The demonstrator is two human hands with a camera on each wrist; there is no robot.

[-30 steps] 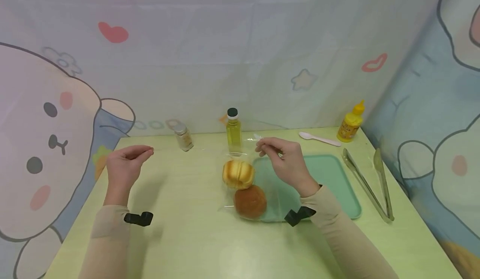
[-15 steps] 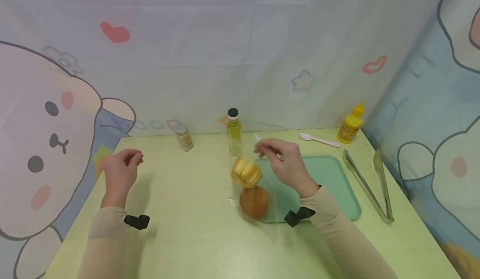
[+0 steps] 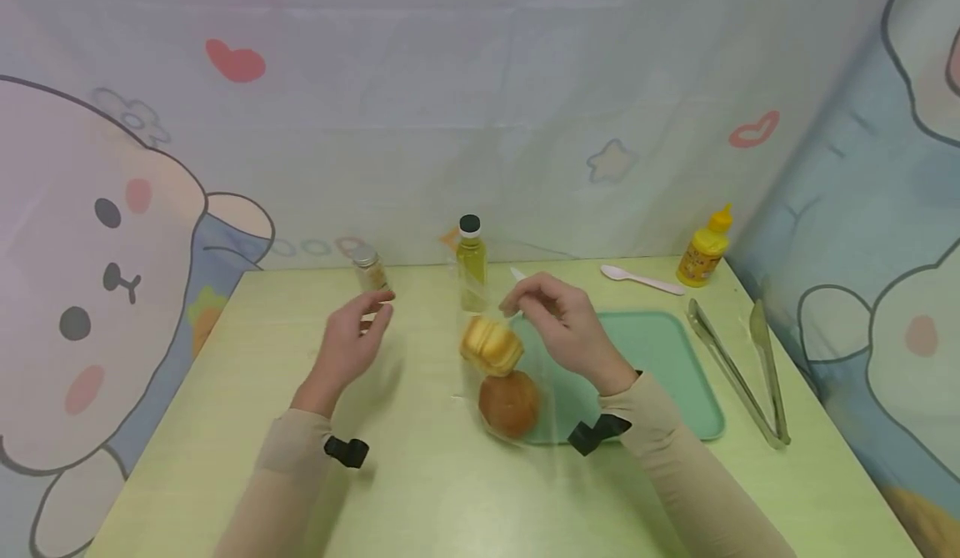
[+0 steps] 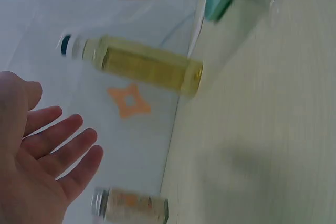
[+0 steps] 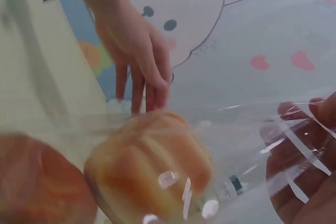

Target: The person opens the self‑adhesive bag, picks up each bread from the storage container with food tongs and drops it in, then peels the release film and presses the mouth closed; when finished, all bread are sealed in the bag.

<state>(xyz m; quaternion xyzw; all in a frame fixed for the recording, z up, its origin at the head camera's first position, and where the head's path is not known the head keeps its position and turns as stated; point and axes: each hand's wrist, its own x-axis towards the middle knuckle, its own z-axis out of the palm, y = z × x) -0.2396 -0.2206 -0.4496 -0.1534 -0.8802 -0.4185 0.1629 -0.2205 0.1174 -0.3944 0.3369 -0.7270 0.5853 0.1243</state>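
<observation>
My right hand pinches the top of a clear plastic bag, which hangs beneath it. Inside the bag a yellow, grooved bun sits above a round brown bun. To the left of the bag, my left hand is in the air, holding nothing. Its fingers are spread and loosely bent in the left wrist view. The right wrist view shows that hand just beyond the grooved bun, through the film.
A green tray lies behind and right of the bag. Metal tongs, a pink spoon and a yellow squeeze bottle are at the right. An oil bottle and a small shaker jar stand along the back.
The left hand pinched and pulled a thin clear film leftward, then drew away from it; now it has opened and come right toward the bag. The buns swung slightly right. The right hand barely moved.
</observation>
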